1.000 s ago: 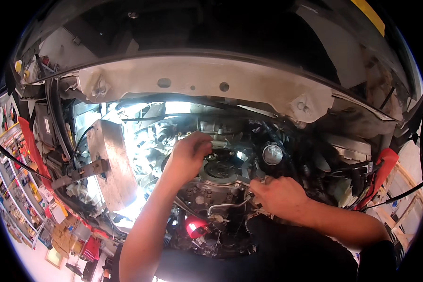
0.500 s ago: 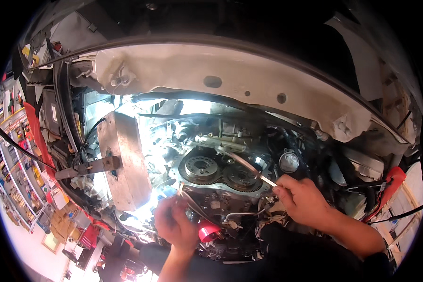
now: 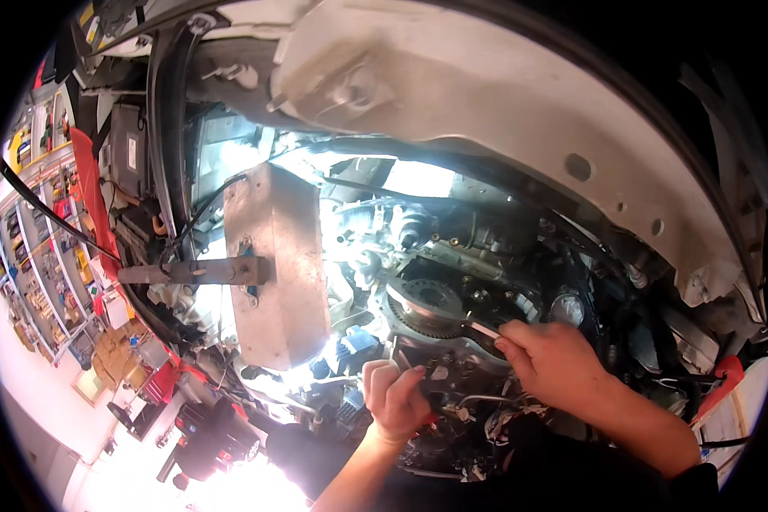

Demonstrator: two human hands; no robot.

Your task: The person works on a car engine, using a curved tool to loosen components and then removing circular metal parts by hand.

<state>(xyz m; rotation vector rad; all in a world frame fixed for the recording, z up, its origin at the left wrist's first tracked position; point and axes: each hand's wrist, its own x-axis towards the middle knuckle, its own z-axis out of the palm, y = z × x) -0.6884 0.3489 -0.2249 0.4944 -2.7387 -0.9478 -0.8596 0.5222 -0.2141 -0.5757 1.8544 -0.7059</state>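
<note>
My right hand (image 3: 555, 363) is closed round a narrow, light-coloured metal bar tool (image 3: 484, 328). Its tip points left toward a round toothed gear (image 3: 427, 305) on the opened engine (image 3: 452, 358); whether it touches the gear I cannot tell. Lower and to the left, my left hand (image 3: 397, 401) has its fingers curled in. A thin, upright sliver shows just above those fingers, too small to name. Something red peeks out beside the left hand, mostly covered by it.
A rust-marked metal block (image 3: 277, 264) with a bar (image 3: 192, 271) fixed to it stands left of the engine. A pale body panel (image 3: 503, 102) arches across the far side. Red covers (image 3: 94, 196) lie along the bay's left edge. Beyond are stocked shelves (image 3: 47, 273).
The view has turned, shifting the engine and block rightward in the picture. The bar tool, formerly long across the gears, now shows only a short length. My left hand's fingers have turned upward.
</note>
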